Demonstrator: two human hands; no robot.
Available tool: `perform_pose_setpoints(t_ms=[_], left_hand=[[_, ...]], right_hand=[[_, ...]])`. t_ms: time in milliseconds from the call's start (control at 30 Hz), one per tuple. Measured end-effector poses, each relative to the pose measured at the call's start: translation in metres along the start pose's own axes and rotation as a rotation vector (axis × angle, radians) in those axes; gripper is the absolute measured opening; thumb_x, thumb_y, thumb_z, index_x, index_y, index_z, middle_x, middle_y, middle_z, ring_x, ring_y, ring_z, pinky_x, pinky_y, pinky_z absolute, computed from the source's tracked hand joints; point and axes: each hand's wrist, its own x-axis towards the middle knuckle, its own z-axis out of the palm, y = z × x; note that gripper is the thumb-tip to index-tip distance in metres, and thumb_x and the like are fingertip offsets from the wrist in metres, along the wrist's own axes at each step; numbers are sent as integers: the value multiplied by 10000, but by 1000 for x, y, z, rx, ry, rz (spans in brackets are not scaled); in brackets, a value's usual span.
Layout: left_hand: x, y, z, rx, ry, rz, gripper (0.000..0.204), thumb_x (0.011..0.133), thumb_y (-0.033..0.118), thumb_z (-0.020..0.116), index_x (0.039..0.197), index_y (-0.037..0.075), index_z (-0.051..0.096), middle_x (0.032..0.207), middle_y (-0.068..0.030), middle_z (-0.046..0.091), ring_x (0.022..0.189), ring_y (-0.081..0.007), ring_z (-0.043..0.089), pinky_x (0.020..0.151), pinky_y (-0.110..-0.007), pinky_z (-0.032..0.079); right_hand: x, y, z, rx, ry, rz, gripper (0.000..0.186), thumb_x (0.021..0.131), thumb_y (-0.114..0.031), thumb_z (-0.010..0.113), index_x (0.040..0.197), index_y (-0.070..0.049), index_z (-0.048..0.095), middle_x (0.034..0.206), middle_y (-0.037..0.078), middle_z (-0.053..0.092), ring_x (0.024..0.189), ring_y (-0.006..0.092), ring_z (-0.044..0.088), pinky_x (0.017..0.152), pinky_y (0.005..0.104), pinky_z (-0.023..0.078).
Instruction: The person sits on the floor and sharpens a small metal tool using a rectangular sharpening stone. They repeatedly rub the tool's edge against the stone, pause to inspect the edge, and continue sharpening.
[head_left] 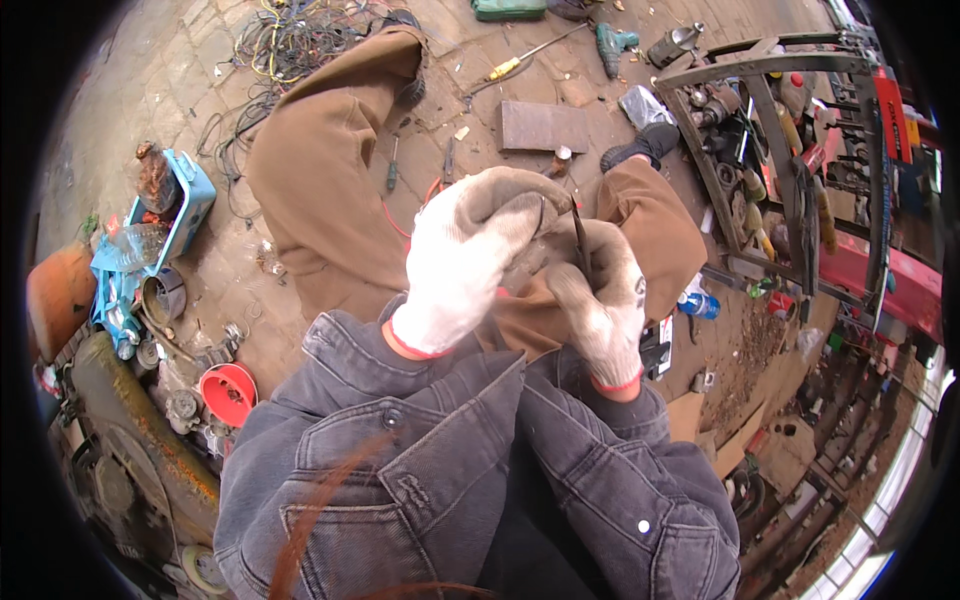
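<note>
My left hand point(465, 250) and my right hand point(603, 305) wear soiled white knit gloves with red cuffs. They meet in front of my lap, between my bent knees. A thin, dark, pointed strip point(581, 240) stands up from the right hand, pinched between its thumb and fingers; its kind is unclear. The left hand's fingers are curled closed, their tips near the strip's upper end. Whatever they grip is hidden by the glove.
A hammer point(560, 160), a flat brown block point(543, 127), a green-handled screwdriver point(392, 165) and a teal power drill point(613, 48) lie on the paving ahead. Tangled wires point(290, 45) lie far left. A metal rack point(780, 130) with tools stands right; a blue crate point(188, 205) and red bowl point(229, 394) sit left.
</note>
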Motion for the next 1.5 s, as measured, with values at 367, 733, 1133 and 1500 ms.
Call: perform_pose_setpoints(t_ms=[367,733,1133,1500], left_hand=[[-10,4,14,379,253,321,187,965,5,592,1125,-43,676,1052,-96,717,954,-128,653,867,-264,524],[-6,2,16,394,326,334,166,958,-17,600,1105,-47,672,1022,-98,723,934,-125,658,853,-261,529],[0,-2,7,639,346,460,175,937,-6,651,1105,-43,682,992,-117,729,895,-129,671,803,-258,538],[-2,-8,12,484,406,418,141,952,-8,632,1082,-41,679,990,-92,724,886,-116,655,802,-249,527]], right_hand=[[-7,-28,23,-434,13,-532,450,984,-36,544,1431,2,505,932,163,711,629,224,662,629,339,536],[-7,-30,27,-433,20,-507,446,978,-16,546,1423,12,530,1023,201,714,622,199,651,608,327,521],[-8,-33,29,-546,55,-435,539,917,19,616,1440,-97,558,857,167,680,689,300,664,658,363,525],[-8,-25,37,-554,117,-476,584,867,20,672,1427,-114,576,955,194,707,749,340,695,676,390,538]])
